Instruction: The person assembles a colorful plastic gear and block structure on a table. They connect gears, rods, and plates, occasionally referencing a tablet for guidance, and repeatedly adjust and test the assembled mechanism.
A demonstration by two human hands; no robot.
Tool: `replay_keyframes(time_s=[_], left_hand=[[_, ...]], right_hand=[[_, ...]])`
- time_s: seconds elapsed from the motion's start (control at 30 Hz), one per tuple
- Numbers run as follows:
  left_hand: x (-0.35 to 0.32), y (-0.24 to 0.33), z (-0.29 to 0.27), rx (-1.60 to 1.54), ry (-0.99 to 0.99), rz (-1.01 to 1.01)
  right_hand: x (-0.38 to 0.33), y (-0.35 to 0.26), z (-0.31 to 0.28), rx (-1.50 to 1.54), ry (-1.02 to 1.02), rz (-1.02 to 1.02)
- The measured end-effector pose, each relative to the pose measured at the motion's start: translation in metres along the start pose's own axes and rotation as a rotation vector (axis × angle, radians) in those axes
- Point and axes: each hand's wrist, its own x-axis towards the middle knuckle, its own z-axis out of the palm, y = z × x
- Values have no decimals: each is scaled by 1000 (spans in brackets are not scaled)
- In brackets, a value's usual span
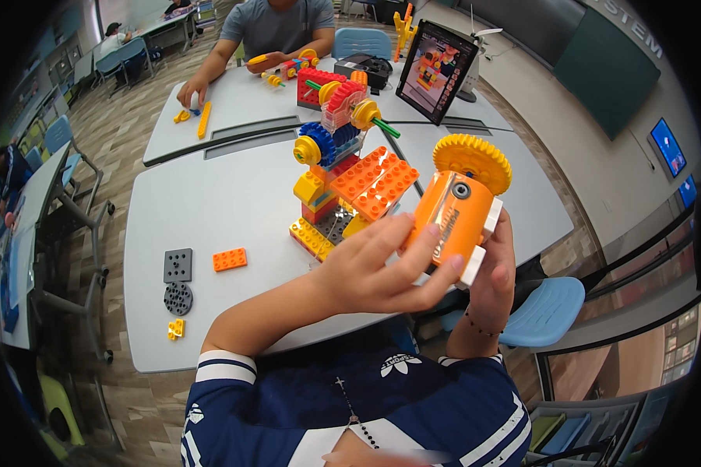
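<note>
Raised over the table's right part is an orange motor block (436,214) with a round dark socket in its face. A large yellow gear (483,156) sits at its top end, and white bricks (473,266) stick out along its right side. My left hand (385,265) has its fingers bent against the block's near left side. From the right, my right hand (500,268) grips the block, its fingers partly hidden behind it. Just beyond my left hand stands a brick tower (331,175) with blue gears, yellow wheels, a green axle and orange studded plates (375,180).
At the left lie a grey square plate (177,265), a grey round plate (178,299), an orange brick (230,259) and a yellow brick (176,329). A tablet (436,71) stands at the back. Across the table, another person (276,35) handles bricks. A blue chair (544,311) is at right.
</note>
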Motion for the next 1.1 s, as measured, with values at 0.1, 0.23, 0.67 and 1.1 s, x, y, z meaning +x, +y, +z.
replay_keyframes(time_s=[0.1, 0.23, 0.67, 1.1], left_hand=[[1, 8, 6, 66, 9, 75], [1, 15, 9, 25, -65, 162], [3, -72, -63, -337, -54, -886], [-18, -105, -54, -464, -336, -1070]], right_hand=[[-2, 2, -4, 23, 4, 47], [-3, 7, -11, 88, 57, 123], [111, -20, -65, -170, -463, -1], [152, -21, -24, -568, -795, -226]])
